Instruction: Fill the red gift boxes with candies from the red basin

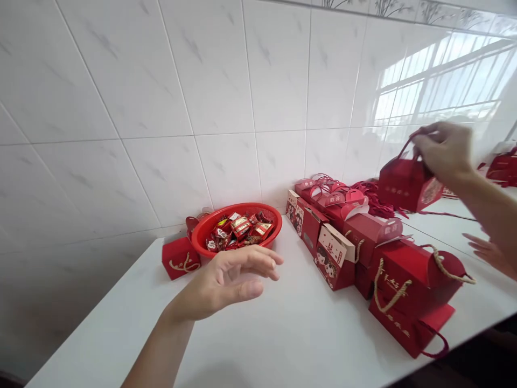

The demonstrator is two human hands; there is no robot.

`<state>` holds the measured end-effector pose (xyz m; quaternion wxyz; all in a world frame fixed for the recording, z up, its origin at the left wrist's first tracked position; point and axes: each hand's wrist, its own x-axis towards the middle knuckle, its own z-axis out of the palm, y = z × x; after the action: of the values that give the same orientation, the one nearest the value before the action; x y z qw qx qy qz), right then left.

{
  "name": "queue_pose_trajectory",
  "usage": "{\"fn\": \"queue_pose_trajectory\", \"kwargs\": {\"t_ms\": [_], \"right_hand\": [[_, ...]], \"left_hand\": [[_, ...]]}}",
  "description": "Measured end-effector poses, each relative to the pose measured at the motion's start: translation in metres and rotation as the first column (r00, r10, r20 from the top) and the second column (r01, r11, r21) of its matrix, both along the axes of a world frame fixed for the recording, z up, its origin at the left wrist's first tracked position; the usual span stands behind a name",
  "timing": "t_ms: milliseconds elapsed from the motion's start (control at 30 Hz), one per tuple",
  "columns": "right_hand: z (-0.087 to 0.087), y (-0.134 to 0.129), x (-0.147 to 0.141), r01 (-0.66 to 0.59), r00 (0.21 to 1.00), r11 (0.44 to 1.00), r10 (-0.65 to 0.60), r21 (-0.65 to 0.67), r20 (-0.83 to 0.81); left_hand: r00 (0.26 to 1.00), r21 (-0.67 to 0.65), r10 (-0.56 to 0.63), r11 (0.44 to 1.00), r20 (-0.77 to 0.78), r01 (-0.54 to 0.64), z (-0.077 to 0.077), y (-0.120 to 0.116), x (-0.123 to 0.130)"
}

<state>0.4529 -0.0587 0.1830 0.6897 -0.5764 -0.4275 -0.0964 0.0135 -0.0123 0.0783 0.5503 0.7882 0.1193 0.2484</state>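
Observation:
My right hand (pixel 442 151) is raised over the right side of the table, its fingers closed on the cord handle of a small red gift box (pixel 407 186). The box hangs in the air, with pale lettering on its front and a round pattern on its end. My left hand (pixel 234 277) is held above the white tabletop with nothing in it, its fingers loosely bent and apart from the thumb. Just behind it stands a red plastic basket (pixel 196 237) holding several wrapped candies (pixel 241 226). The left hand hides a part of the basket's front rim.
Red gift boxes (pixel 420 269), some with rope handles, stand in stacked rows on the right. Dark red cords (pixel 371 196) lie behind them. Another red box (pixel 177 258) sits left of the basket. A tiled wall (pixel 226 97) backs the table. Another hand (pixel 482 250) shows at right.

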Motion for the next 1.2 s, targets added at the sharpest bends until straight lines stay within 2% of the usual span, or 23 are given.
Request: {"fn": "queue_pose_trajectory", "kwargs": {"t_ms": [133,267,400,500,600,733,833,900,1000,1100,1200], "right_hand": [[-0.047,0.032,0.030,0.069,0.992,0.990,-0.081,-0.120,-0.092],[-0.084,0.060,0.035,0.156,0.976,0.978,-0.174,-0.138,-0.132],[-0.109,0.077,0.035,0.200,0.978,0.945,-0.208,-0.258,-0.004],[-0.117,0.080,0.036,0.211,0.977,0.899,-0.191,-0.384,0.091],[-0.112,0.077,0.037,0.210,0.974,0.823,-0.132,-0.527,0.183],[-0.093,0.071,0.036,0.249,0.949,0.661,-0.019,-0.708,0.316],[-0.077,0.066,0.037,0.321,0.907,0.533,0.064,-0.783,0.416],[-0.067,0.062,0.037,0.378,0.876,0.477,0.094,-0.794,0.473],[-0.055,0.054,0.034,0.394,0.855,0.434,0.151,-0.810,0.496],[-0.045,0.047,0.027,0.343,0.869,0.392,0.214,-0.854,0.447],[-0.035,0.044,0.013,0.249,0.905,0.417,0.222,-0.874,0.364]], "left_hand": [[0.999,-0.031,-0.040,0.999,-0.012,0.040,-0.004,0.005,0.011],[0.998,-0.028,-0.052,0.998,0.033,0.053,0.003,0.007,0.024],[1.000,0.039,-0.019,0.999,-0.004,0.019,0.023,0.003,0.034],[0.996,0.152,0.013,0.988,-0.084,0.000,0.042,-0.001,0.038],[0.982,0.268,0.058,0.964,-0.181,-0.007,0.062,-0.004,0.039],[0.944,0.387,0.195,0.919,-0.268,-0.081,0.084,-0.006,0.031],[0.918,0.417,0.294,0.894,-0.267,-0.165,0.093,-0.004,0.018],[0.906,0.430,0.345,0.876,-0.243,-0.218,0.095,0.000,0.007],[0.883,0.442,0.426,0.842,-0.194,-0.309,0.093,0.008,-0.011],[0.844,0.434,0.514,0.802,-0.154,-0.409,0.088,0.018,-0.024],[0.787,0.380,0.609,0.753,-0.095,-0.537,0.079,0.034,-0.035]]}}
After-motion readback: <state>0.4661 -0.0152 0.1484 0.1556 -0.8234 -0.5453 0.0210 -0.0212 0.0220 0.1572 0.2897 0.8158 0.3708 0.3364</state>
